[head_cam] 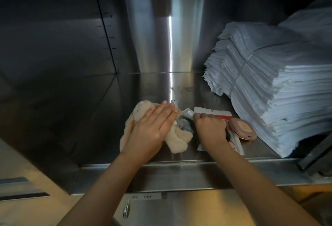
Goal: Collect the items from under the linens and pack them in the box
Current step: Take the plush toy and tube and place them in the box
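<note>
Both hands down on the steel shelf (pixel 111 103) w/ the small stuff spread out in front.

Left hand (pixel 152 127) lies flat, fingers straight, pressing on a cream plush bunny (pixel 177 138), not rly curled around it. Right hand (pixel 210 129) is curled closed on the edge of a white/red flat packet (pixel 213 113), thumb side pinching it. Some grey fabric thing (pixel 186 127) sits btwn the bunny and the packet, can't tell what it is. Round pink compact (pixel 241 129) just beside the right hand, touching the packet. Big tied stack of white linens (pixel 280 89) off to the right on the same shelf, near the compact. No box in shot.
</note>
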A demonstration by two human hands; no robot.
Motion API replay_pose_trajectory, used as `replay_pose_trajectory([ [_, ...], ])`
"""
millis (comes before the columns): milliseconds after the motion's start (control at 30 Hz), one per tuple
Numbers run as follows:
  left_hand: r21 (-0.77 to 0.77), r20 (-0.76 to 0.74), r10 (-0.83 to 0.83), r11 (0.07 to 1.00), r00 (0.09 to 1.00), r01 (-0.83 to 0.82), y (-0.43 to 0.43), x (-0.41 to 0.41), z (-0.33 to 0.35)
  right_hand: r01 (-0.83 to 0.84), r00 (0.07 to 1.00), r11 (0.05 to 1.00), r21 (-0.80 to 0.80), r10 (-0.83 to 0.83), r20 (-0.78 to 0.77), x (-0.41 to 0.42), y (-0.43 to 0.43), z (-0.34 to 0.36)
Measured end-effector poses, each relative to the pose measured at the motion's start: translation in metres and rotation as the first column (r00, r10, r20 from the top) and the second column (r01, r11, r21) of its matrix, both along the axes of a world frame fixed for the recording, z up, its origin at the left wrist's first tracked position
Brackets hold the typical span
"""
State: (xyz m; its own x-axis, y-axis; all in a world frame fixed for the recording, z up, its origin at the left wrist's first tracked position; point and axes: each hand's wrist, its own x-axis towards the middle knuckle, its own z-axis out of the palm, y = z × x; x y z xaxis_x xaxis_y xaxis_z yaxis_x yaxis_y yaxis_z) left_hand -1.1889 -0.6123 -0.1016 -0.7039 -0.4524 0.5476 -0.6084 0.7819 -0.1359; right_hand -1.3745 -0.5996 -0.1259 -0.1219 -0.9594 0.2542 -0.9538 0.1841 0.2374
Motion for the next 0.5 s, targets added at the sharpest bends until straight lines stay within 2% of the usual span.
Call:
replay_pose_trajectory([
  [67,0.013,-0.007,0.000,1.000,1.000,0.000,0.002,0.000,0.001,0.002,1.000,0.999,-0.048,-0.002,-0.011,0.001,0.005,0.003],
  [133,0.015,-0.015,0.012,1.000,1.000,-0.011,0.004,0.000,0.003,-0.016,0.998,0.987,-0.162,0.005,-0.065,0.001,0.010,0.007],
  [200,0.003,-0.026,0.030,1.000,0.999,-0.030,0.008,0.000,0.005,-0.105,0.994,0.952,-0.288,0.104,-0.019,-0.003,0.012,0.006],
  [333,-0.045,-0.104,0.065,0.997,0.992,-0.070,0.018,0.006,0.009,-0.299,0.943,0.816,-0.494,0.333,-0.021,-0.008,0.018,0.009],
  [500,-0.083,-0.142,0.129,0.986,0.981,-0.142,0.035,0.017,0.014,-0.539,0.801,0.600,-0.591,0.582,-0.140,-0.002,0.028,0.017],
])
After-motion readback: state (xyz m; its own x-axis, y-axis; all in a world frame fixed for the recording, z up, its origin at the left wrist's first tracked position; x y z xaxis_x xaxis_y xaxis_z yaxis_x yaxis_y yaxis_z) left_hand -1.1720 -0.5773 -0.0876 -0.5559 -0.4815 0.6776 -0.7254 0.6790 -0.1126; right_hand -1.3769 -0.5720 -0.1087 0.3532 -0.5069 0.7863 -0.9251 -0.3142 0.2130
